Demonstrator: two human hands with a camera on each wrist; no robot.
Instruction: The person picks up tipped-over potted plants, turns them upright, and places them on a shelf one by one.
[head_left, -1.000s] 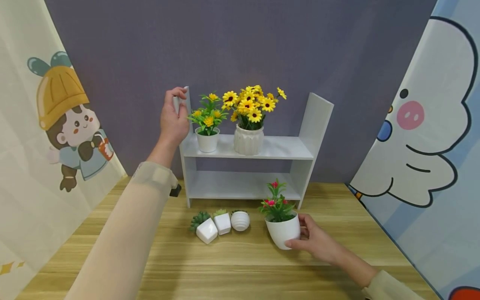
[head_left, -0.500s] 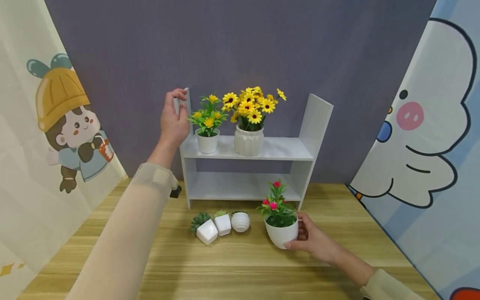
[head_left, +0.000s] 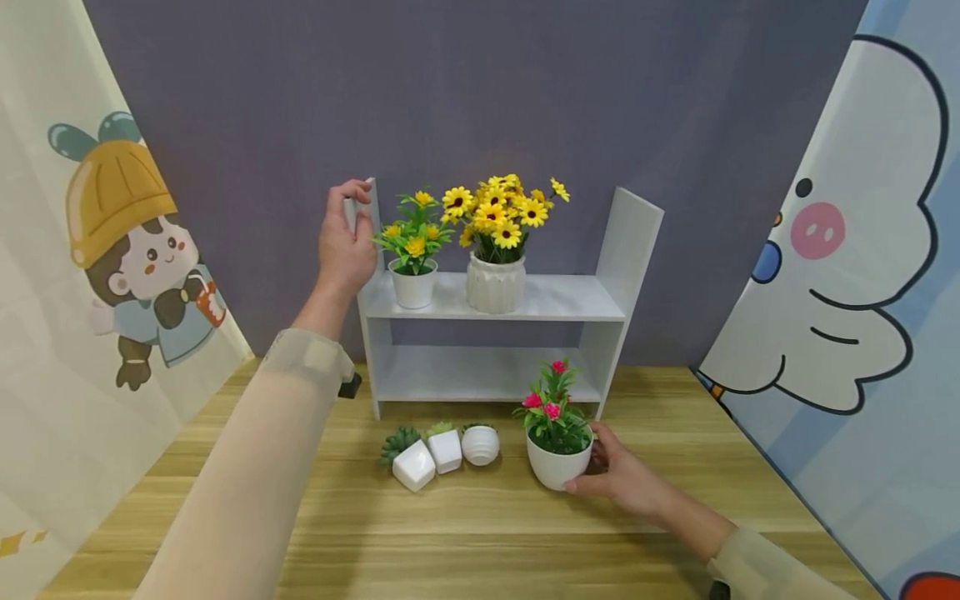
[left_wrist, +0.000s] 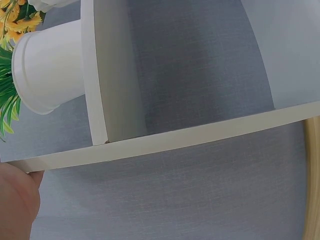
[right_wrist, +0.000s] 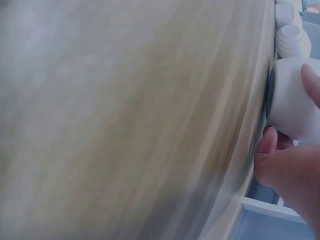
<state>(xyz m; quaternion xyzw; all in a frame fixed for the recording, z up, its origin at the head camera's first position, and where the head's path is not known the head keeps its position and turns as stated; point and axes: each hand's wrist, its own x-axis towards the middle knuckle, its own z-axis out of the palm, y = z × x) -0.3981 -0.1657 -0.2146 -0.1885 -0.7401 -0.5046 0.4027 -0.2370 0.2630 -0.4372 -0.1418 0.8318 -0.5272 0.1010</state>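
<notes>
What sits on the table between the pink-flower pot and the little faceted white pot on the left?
In the head view, two small white pots: a square one and a round ribbed one, between the pink-flower pot and faceted pot.

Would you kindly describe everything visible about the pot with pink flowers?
The pink-flower pot is a small, round, plain white pot, plastic by its look, holding green leaves and a few pink blooms. It stands upright on the wooden table, in front of the shelf's right leg. The right hand grips its right side, fingers curled round it.
</notes>
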